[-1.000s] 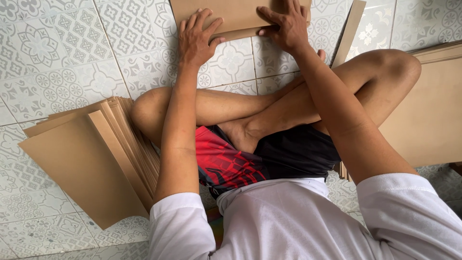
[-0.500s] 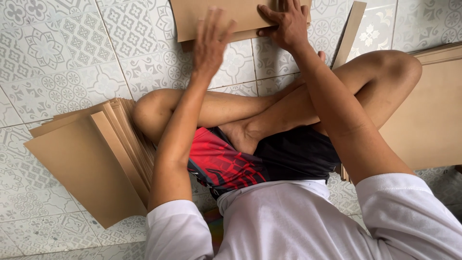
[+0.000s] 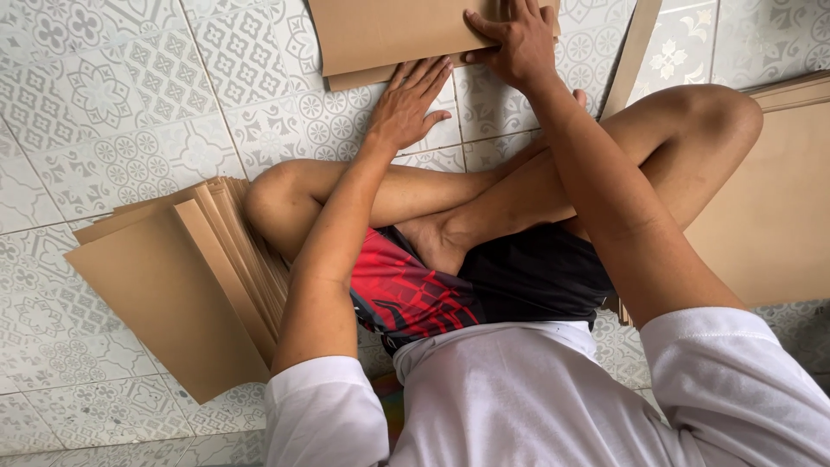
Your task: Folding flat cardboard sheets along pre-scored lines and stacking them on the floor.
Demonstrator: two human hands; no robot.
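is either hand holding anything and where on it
Neither grips anything. Both press flat on the folded cardboard sheet on the floor: the left hand at its near edge, the right hand on its near right corner.

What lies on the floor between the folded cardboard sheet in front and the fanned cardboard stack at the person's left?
In the head view, only bare patterned floor tile separates the folded cardboard sheet from the fanned cardboard stack.

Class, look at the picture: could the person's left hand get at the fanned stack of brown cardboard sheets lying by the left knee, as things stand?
Probably yes. The left hand rests flat at the folded cardboard piece, holding nothing, and the cardboard stack lies uncovered beside that arm.
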